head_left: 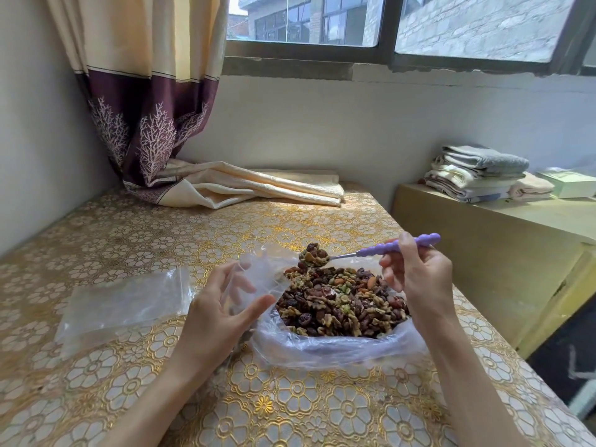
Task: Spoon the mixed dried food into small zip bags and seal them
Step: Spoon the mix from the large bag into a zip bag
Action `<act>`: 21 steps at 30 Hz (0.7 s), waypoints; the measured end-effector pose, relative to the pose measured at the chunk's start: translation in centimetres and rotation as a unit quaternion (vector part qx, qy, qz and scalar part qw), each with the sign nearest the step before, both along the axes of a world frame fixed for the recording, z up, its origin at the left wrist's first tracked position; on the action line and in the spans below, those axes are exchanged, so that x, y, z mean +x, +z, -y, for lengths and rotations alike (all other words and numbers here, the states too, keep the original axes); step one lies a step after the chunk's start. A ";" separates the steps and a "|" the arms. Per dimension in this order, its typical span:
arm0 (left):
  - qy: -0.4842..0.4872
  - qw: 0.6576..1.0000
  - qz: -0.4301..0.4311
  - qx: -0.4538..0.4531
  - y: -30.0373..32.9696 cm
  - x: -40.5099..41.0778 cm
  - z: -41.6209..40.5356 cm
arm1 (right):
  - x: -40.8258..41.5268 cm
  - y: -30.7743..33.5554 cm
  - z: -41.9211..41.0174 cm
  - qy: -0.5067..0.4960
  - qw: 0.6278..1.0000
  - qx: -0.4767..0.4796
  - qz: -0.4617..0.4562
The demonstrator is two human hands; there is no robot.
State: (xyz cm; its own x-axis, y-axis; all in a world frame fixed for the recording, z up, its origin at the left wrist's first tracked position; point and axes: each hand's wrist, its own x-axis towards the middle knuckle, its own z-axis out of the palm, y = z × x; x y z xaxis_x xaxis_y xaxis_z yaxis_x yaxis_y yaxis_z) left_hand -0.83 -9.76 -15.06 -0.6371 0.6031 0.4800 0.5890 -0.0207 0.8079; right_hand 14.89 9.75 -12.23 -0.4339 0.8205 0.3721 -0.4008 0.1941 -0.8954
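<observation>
Dried mix fills an open plastic bag on the table. Right hand grips a loaded spoon above it. Left hand pinches a small zip bag; spare bags lie left.

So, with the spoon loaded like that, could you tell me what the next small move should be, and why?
Probably carry the spoon leftward and tip it into the small bag. The right hand holds it heaped just above the mix, while the left hand holds the small bag beside it. Whether the bag's mouth is spread open enough is unclear.
</observation>
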 end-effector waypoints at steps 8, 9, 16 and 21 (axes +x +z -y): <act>0.006 1.000 0.002 0.004 -0.2 0.1 -0.1 | -1.5 0.5 3.5 0.080 0.996 0.035 -0.022; 0.006 1.000 0.006 0.010 -0.2 0.2 -0.2 | -1.6 0.5 4.0 0.096 0.994 0.044 -0.021; 0.008 1.000 0.010 0.009 -0.7 0.0 -0.2 | -1.9 0.3 4.9 0.150 0.983 0.101 0.007; 0.017 1.000 -0.008 0.003 -0.6 -0.3 -0.1 | -1.5 0.3 3.4 0.083 0.993 0.082 -0.024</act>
State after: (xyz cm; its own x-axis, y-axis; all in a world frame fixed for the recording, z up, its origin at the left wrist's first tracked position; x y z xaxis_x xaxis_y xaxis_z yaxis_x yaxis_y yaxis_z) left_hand -1.10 -9.65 -15.70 -0.6497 0.5789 0.4927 0.6016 -0.0047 0.7988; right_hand 13.36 6.32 -11.91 -0.5367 0.6662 0.5178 -0.4804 0.2632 -0.8366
